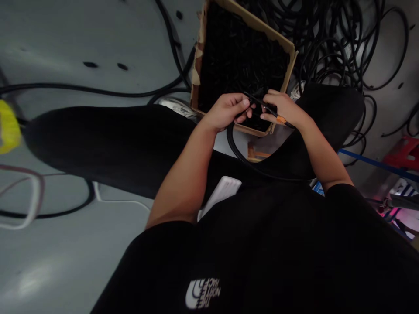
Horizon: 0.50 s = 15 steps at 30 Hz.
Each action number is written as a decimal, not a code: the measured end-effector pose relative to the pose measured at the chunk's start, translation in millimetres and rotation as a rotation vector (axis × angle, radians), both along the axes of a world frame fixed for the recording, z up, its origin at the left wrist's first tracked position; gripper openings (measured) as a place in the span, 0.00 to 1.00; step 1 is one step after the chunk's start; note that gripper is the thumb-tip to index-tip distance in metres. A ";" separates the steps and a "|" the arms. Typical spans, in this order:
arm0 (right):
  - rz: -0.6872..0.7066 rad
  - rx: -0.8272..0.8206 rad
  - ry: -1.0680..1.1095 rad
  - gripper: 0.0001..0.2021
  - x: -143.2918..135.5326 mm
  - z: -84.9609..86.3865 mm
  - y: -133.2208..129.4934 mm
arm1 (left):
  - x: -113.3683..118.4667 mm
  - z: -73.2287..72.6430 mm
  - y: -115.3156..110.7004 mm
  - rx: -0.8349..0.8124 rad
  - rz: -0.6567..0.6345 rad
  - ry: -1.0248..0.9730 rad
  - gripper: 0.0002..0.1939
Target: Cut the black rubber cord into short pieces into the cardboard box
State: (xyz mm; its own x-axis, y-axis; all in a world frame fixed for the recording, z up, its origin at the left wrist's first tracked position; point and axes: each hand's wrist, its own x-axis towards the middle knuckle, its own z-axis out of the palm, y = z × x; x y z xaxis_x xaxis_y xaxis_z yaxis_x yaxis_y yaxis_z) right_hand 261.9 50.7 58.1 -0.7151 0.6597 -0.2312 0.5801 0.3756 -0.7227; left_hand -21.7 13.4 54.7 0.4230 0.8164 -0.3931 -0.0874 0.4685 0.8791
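Observation:
My left hand [231,109] pinches the end of a black hose [233,141] between thumb and fingers. From there the hose bends down and runs across my lap to the right. In my right hand [283,108] is a slim black tool with an orange band [280,119], its thin tip reaching the fingertips of my left hand. Its exact kind cannot be made out. Both hands are over the near edge of a cardboard box [195,76] full of small black parts [242,52]. Whatever lies between my left fingertips is too dark to tell.
Coiled black hoses [340,48] heap on the floor at the upper right. Another black hose [98,90] crosses the grey floor at left, near a few small black pieces [122,66]. A white slotted object [225,189] rests by my lap; a red stool-like object [404,152] stands right.

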 end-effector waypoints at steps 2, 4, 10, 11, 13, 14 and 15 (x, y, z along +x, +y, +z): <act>0.031 -0.009 0.037 0.24 0.7 -1.8 -2.2 | 1.1 2.6 -0.7 -0.018 -0.033 -0.035 0.27; 0.074 -0.015 0.060 0.23 -2.0 -3.4 -3.5 | 2.7 3.0 -1.4 -0.041 -0.064 -0.065 0.27; 0.027 0.007 0.025 0.20 -10.9 -5.1 -1.5 | -0.2 1.2 0.7 -0.130 -0.049 -0.079 0.26; 0.006 0.001 0.018 0.21 -9.8 -4.6 -1.4 | -1.4 0.4 0.9 -0.145 -0.047 -0.078 0.25; -0.018 -0.031 -0.001 0.21 -6.6 -2.2 -2.2 | -2.4 -2.0 0.1 -0.167 -0.050 -0.080 0.25; -0.022 -0.055 -0.011 0.21 -5.2 -0.4 -3.0 | -2.0 -3.2 -0.9 -0.171 -0.054 -0.081 0.24; -0.024 -0.081 -0.016 0.22 -4.4 1.6 -3.8 | -1.1 -4.2 -2.4 -0.172 -0.060 -0.081 0.24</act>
State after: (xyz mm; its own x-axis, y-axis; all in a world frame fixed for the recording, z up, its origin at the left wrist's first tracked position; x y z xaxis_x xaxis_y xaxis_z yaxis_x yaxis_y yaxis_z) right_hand 257.6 46.9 59.7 -0.6954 0.6549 -0.2959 0.6000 0.3023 -0.7407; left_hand -22.8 11.0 50.4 0.5047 0.7126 -0.4872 -0.1217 0.6175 0.7771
